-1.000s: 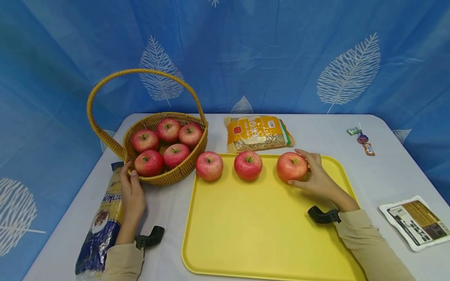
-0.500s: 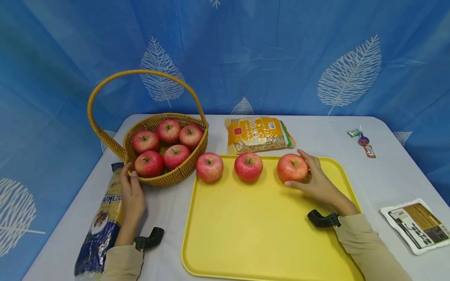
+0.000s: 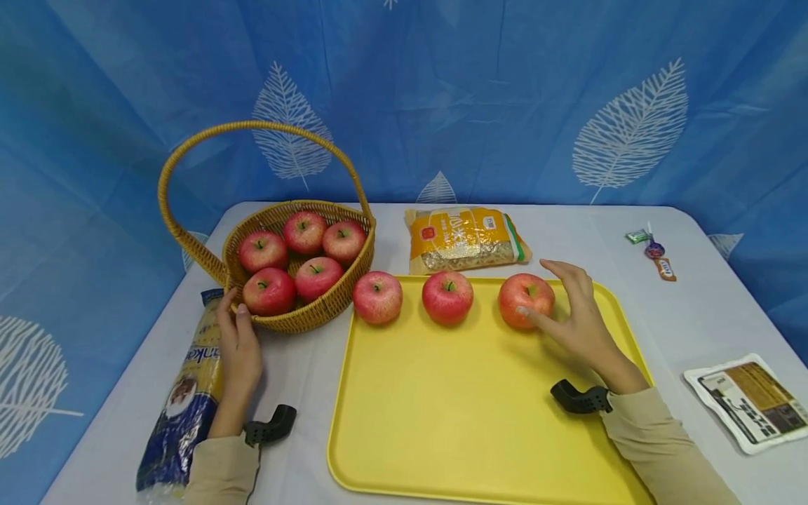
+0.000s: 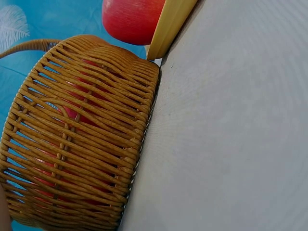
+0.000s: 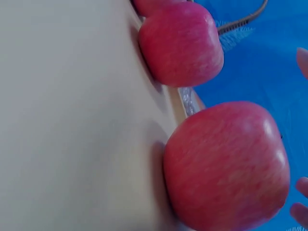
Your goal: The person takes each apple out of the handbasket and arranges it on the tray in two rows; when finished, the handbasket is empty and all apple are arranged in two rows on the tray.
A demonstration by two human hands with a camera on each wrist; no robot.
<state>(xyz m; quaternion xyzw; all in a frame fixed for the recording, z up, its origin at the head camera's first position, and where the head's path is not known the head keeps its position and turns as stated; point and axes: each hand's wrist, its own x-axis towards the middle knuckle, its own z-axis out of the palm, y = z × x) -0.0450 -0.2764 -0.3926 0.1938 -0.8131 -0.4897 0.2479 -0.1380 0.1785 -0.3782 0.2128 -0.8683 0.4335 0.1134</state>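
My left hand [image 3: 240, 359] holds the near left rim of the wicker basket [image 3: 318, 313], thumb and fingers at its edge. Several red apples lie inside. In the left wrist view the woven side of the basket [image 4: 91, 139] fills the left. On the yellow tray [image 3: 454, 400], three apples stand in a row along the far edge. By the rightmost apple [image 3: 519, 298], my right hand [image 3: 583, 328] is spread, thumb in front and fingers raised behind. The right wrist view shows that apple [image 5: 226, 168] resting on the tray, the fingertips [image 5: 301, 214] apart from it.
Behind the tray lies an orange grain bag [image 3: 467, 238]. A long blue-and-yellow packet [image 3: 183, 407] lies under the left forearm's side. Small candies [image 3: 654, 249] and a white flat packet [image 3: 748, 402] are at the right. A blue leaf-patterned cloth [image 3: 442, 105] hangs behind.
The right hand has let go of the rightmost apple, its fingers spreading and drawing slightly up and right. The apple stays on the tray. The left hand keeps its place at the basket.
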